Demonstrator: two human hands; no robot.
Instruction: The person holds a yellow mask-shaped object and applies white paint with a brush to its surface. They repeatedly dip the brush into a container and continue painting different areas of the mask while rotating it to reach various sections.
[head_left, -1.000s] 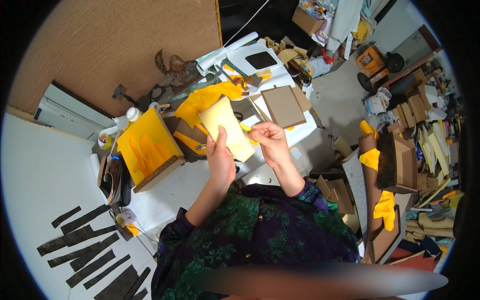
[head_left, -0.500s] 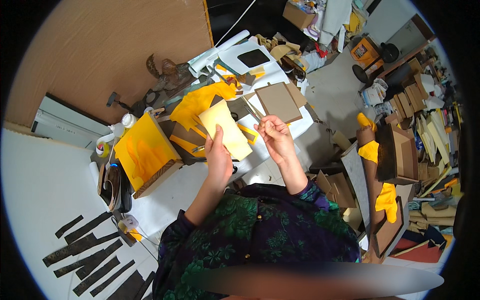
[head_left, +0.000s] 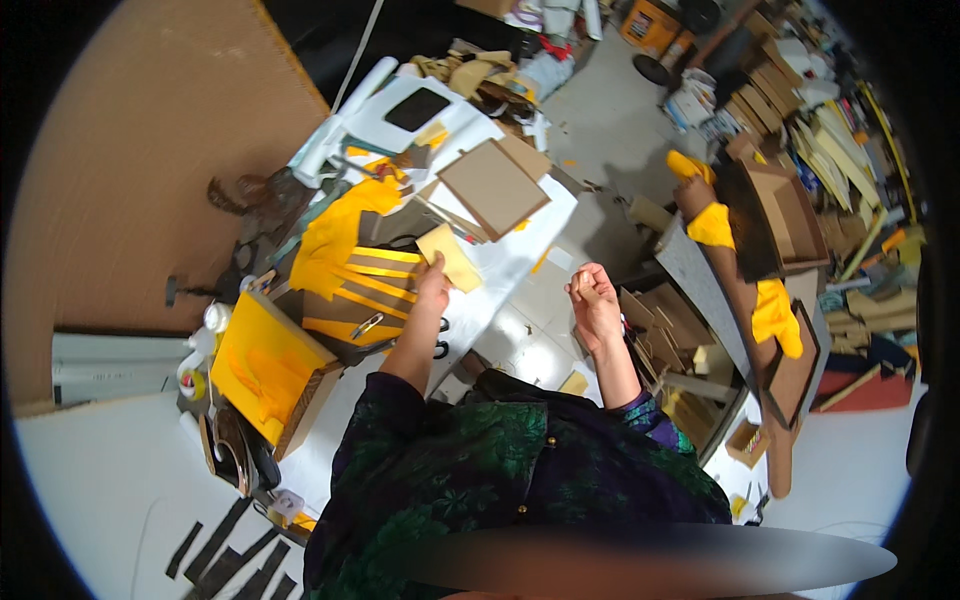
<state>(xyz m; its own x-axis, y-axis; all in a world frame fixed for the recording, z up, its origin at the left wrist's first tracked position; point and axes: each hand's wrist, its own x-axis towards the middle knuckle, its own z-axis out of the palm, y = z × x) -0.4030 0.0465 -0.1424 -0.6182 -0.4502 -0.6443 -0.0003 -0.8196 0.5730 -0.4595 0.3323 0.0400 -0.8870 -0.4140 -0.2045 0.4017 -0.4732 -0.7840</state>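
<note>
My left hand [head_left: 432,288] grips a pale yellow rectangular piece [head_left: 450,258] by its near left edge, over the work table. Beside that hand, yellow strips [head_left: 370,272] fan across a brown surface, joined to a larger yellow sheet of material [head_left: 335,235]. A utility knife [head_left: 367,325] lies on the brown surface, left of my forearm. Dark looped handles [head_left: 442,340] stick out at the table's near edge. Past the right side of the table, my right hand [head_left: 595,308] is raised with curled fingers pressed together; whatever they may hold cannot be made out.
A brown framed panel [head_left: 495,190] lies on the table's far part. At left stands a yellow-covered box [head_left: 262,365] beside white bottles [head_left: 215,318]. To my right, a brown open box [head_left: 785,215] and yellow cloth pieces [head_left: 775,318] rest on a side surface.
My head view has turned to the right. My left hand has lowered the pale yellow piece toward the table, and my right hand has drawn away from it to the right.
</note>
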